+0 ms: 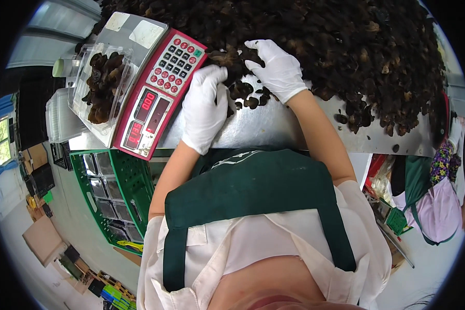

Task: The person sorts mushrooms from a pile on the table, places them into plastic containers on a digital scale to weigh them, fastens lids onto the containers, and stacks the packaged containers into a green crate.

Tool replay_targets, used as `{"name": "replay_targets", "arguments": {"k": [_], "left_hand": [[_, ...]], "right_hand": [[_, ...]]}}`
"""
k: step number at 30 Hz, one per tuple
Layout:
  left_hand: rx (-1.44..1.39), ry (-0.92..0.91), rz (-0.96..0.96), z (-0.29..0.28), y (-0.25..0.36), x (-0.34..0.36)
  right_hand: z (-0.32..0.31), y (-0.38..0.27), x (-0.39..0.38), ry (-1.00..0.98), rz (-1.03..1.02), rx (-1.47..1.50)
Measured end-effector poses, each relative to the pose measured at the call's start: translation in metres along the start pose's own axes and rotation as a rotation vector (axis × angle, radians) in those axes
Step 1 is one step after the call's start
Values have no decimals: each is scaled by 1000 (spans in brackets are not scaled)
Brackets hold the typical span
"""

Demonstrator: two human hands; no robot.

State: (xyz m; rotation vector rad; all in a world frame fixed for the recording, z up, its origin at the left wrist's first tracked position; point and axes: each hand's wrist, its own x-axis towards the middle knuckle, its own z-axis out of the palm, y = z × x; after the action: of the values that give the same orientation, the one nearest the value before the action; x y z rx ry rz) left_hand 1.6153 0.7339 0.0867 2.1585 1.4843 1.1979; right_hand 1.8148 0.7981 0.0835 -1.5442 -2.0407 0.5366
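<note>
My left hand [204,108], in a white glove, is curled with bent fingers beside small dark, fungus-like pieces [241,90] on the steel tabletop [232,132]. What it holds, if anything, is hidden. My right gloved hand [276,70] lies at the edge of a large pile of the dark pieces [346,46], thumb and forefinger apart, touching some of them. Left of my hands stands a red-and-silver digital scale [155,98]. An open clear plastic container [80,93] on it holds a clump of dark brown pieces [103,82].
Stacked clear containers [59,116] sit left of the scale. A green crate [82,175] with clear boxes is below the table's left side. At the far right is another person, seen by a floral sleeve [440,163] and gloved hand. Cardboard and crates lie on the left floor.
</note>
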Motion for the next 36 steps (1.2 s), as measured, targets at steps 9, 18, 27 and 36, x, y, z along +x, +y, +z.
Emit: {"name": "replay_targets", "arguments": {"k": [9,18,27,36], "left_hand": [[97,-254,-213,7,2,30],[-268,-62,-130,-1,-11,15],[-1605,-204,-733,-33,1,24],[-1529,-246,-882,-33,40,31]], "right_hand": [[-4,10,-31,120,-130,272],[-24,9,-54,209,-159,319],[-221,63,-163,-353,442,320],[-178,24,-158,-151,292,324]]}}
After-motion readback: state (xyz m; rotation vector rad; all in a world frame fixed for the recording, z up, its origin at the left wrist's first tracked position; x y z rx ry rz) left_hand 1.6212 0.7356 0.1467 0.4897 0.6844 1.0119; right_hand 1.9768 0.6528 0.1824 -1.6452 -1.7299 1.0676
